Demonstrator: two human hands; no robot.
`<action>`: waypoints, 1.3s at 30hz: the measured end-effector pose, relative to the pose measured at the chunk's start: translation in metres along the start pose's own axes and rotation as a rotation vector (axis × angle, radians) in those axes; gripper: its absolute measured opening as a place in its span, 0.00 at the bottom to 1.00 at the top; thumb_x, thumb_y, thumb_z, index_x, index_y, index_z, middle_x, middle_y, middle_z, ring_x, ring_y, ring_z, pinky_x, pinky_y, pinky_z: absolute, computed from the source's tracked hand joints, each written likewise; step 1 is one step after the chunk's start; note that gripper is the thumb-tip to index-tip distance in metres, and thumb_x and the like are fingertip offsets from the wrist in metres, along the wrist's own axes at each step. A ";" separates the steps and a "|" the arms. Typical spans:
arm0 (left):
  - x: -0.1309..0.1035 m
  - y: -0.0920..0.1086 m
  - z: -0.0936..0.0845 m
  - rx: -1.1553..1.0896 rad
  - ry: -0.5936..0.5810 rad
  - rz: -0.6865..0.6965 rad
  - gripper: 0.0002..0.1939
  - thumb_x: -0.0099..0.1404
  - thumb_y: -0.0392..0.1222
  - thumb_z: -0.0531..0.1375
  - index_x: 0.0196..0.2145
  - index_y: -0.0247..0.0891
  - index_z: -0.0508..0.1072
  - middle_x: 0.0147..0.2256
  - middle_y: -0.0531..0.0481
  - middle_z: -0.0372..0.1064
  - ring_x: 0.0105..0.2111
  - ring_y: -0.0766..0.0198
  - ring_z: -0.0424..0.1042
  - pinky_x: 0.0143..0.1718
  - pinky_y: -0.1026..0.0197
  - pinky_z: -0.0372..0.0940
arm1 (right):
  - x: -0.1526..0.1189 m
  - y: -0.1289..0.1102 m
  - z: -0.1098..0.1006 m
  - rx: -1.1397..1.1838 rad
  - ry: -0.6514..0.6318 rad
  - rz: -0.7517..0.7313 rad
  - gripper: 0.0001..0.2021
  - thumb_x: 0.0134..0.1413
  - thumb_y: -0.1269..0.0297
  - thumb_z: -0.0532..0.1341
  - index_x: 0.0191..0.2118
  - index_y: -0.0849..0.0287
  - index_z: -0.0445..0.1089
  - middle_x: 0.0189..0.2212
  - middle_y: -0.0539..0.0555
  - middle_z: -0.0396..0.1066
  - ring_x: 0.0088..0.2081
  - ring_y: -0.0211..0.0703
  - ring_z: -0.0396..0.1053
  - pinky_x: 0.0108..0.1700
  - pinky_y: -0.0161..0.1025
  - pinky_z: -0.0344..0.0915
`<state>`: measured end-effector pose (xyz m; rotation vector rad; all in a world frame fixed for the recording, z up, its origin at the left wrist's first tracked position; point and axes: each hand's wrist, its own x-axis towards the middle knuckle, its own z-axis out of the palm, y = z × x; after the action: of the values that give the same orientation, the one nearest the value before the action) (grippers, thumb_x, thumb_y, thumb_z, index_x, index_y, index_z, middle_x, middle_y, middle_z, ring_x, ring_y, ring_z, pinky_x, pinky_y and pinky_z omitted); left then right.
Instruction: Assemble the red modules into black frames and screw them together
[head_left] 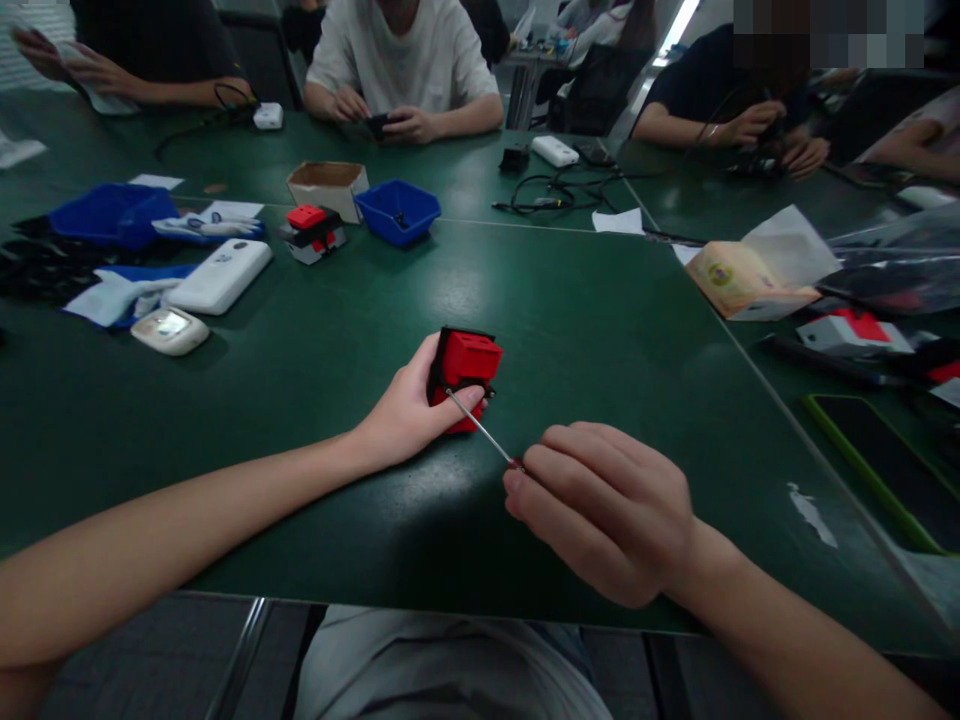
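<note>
Near the middle of the green table (600, 330), my left hand (412, 405) grips a red and black block-shaped part (471, 357), its thumb across the lower front. My right hand (607, 505) is closed round the handle of a screwdriver (484, 430), right of and nearer than the part. The thin metal shaft slants up to the left, and its tip meets the part beside my left thumb. Most of the handle is hidden in my fingers; only a bit of red shows. The underside of the part is hidden by my left hand.
A grey and red block (313, 235), a cardboard box (328, 188) and a blue bin (397, 212) stand beyond my left hand. Farther left lie a white power bank (220, 276) and gloves. A green-edged phone (885, 470) lies right. People sit across the table.
</note>
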<state>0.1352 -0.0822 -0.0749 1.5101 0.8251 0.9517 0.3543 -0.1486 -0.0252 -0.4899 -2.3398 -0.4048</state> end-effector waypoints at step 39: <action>0.037 0.042 -0.158 1.033 0.558 -0.159 0.41 0.64 0.54 0.65 0.66 0.28 0.59 0.62 0.34 0.66 0.60 0.43 0.68 0.63 0.40 0.63 | -0.032 0.040 0.041 0.270 -0.544 0.469 0.13 0.71 0.64 0.54 0.54 0.60 0.70 0.45 0.58 0.78 0.44 0.47 0.77 0.44 0.42 0.70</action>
<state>0.0083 0.0125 -0.0194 1.9903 2.0238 0.8651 0.3702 -0.1040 -0.0699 -1.0871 -2.6148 0.3016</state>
